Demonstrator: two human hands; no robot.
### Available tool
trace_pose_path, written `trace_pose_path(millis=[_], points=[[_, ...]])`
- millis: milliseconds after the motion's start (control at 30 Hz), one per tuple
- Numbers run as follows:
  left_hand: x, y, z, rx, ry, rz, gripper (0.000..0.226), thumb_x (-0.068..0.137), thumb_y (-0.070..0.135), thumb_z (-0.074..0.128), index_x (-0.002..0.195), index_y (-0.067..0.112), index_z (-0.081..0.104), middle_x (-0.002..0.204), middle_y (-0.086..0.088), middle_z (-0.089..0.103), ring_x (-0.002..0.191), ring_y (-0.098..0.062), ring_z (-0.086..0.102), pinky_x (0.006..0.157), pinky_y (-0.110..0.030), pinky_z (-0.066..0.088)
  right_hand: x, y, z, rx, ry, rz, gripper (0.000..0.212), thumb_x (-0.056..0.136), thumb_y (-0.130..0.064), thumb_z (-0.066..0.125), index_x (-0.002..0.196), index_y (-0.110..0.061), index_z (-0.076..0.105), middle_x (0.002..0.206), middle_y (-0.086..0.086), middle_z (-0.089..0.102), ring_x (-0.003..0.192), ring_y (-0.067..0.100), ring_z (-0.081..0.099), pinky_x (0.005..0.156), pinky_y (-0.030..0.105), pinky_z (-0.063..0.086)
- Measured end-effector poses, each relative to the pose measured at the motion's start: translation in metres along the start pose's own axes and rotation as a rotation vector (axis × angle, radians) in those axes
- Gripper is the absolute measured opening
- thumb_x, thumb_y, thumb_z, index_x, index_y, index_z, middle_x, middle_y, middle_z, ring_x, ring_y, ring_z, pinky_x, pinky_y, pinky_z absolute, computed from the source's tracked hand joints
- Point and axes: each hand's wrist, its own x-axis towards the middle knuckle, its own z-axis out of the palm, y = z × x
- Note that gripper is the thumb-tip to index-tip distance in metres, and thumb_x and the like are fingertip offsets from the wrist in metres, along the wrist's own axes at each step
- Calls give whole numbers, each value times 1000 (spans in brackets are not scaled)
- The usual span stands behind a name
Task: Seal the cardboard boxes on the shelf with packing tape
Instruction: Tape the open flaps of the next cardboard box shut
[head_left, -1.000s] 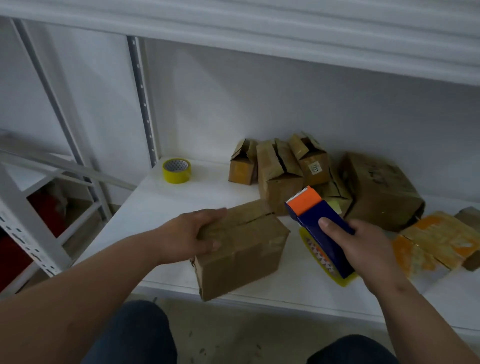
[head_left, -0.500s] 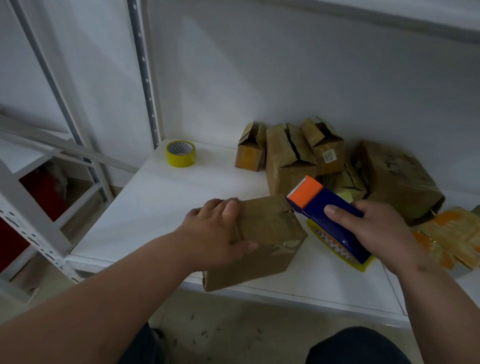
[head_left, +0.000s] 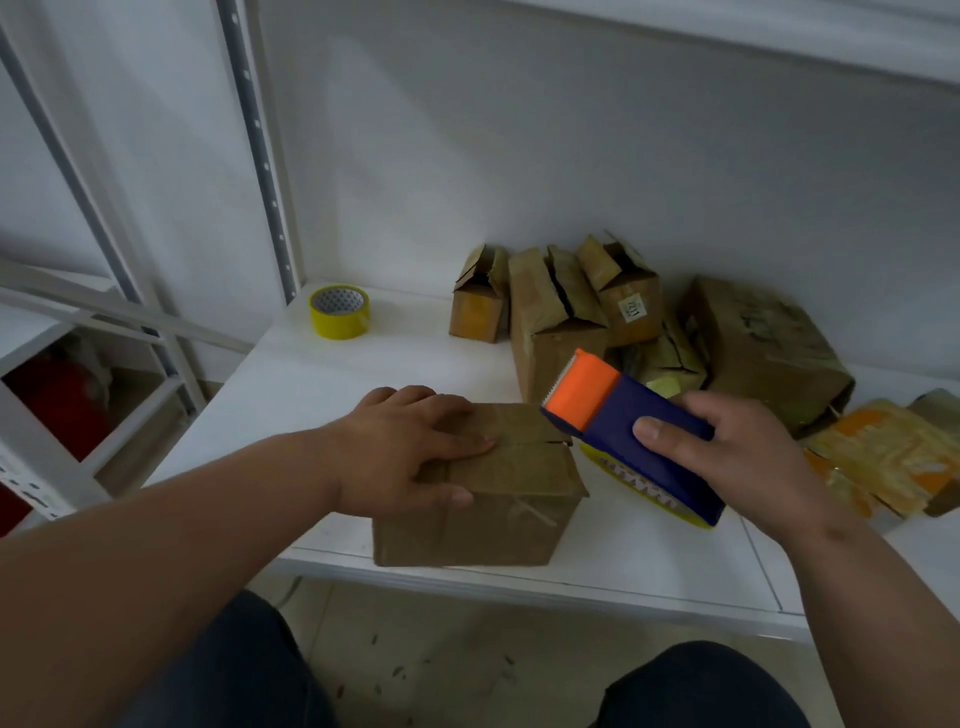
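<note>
Left hand (head_left: 410, 452) is pressing flat on the small brown cardboard box (head_left: 498, 488), flaps down. Right hand (head_left: 727, 457) is gripping the blue-and-orange tape dispenser (head_left: 623, 415); looks like it's lining up the first strip along the seam.

A small white label (head_left: 632, 309) is seen on one cardboard box (head_left: 626, 299); its printed digits cannot be read.
</note>
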Motion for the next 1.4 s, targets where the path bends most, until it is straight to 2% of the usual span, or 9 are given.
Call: trace_pose_path(millis=[167, 367, 467, 533, 667, 867, 1067, 1267, 1400], points=[[-1, 8, -3, -73, 23, -124, 70, 79, 81, 24, 145, 58, 18, 159, 14, 11, 146, -21, 2, 116, -51, -3, -4, 0, -7, 15, -64, -78, 41, 66, -55, 63, 89, -21, 68, 78, -3, 71, 66, 8, 67, 56, 22, 45], [-8, 33, -21, -255, 400, -271, 50, 91, 61, 47, 140, 53, 40, 143, 16, 35, 135, -15, 23, 111, -39, 17, -4, -6, -11, 59, -105, -118, 64, 54, -70, 59, 94, -21, 69, 84, -5, 73, 71, 12, 68, 62, 30, 53], [-12, 43, -36, -733, 561, -302, 29, 94, 42, 57, 122, 42, 62, 116, 22, 55, 109, 0, 50, 89, -14, 40, -4, -10, -14, 96, -104, -143, 55, 61, -64, 65, 94, -20, 70, 84, 1, 73, 71, 16, 69, 65, 37, 53], [-16, 50, -44, -1148, 472, -294, 26, 90, 45, 61, 114, 37, 68, 106, 20, 66, 102, 0, 59, 82, -15, 47, -4, -15, -16, 107, -123, -145, 44, 66, -53, 68, 95, -20, 70, 83, -3, 74, 71, 14, 69, 62, 31, 52], [-20, 62, -45, -1604, 280, -155, 53, 74, 47, 64, 114, 13, 67, 108, -5, 72, 102, -17, 66, 95, -35, 50, -5, -24, -18, 141, -145, -158, 46, 69, -58, 73, 97, -22, 70, 83, -7, 74, 70, 11, 70, 61, 26, 52], [-20, 69, -39, -2006, 200, -85, 24, 76, 30, 68, 94, 13, 63, 90, -7, 68, 82, -17, 62, 73, -31, 49, -7, -29, -17, 197, -180, -178, 63, 49, -69, 70, 93, -24, 72, 85, -2, 75, 74, 15, 72, 66, 33, 55], [-21, 67, -33, -2068, 189, -43, 13, 80, 24, 65, 87, 13, 64, 85, -6, 66, 78, -17, 61, 73, -32, 48, -11, -34, -14, 237, -214, -187, 46, 62, -51, 73, 94, -18, 71, 83, 1, 76, 73, 16, 72, 63, 26, 52], [-21, 68, -35, -2006, 238, -104, 4, 84, 15, 62, 86, 12, 64, 86, -9, 67, 81, -19, 62, 73, -33, 50, -13, -34, -13, 214, -212, -184, 64, 48, -70, 71, 90, -22, 72, 83, 2, 75, 73, 17, 72, 68, 35, 54], [-20, 68, -37, -1948, 264, -155, 18, 95, 5, 52, 84, 11, 64, 81, -9, 67, 77, -18, 62, 70, -31, 52, -13, -37, -13, 193, -214, -184, 81, 41, -86, 66, 90, -22, 73, 82, 3, 75, 73, 19, 71, 69, 41, 55]])
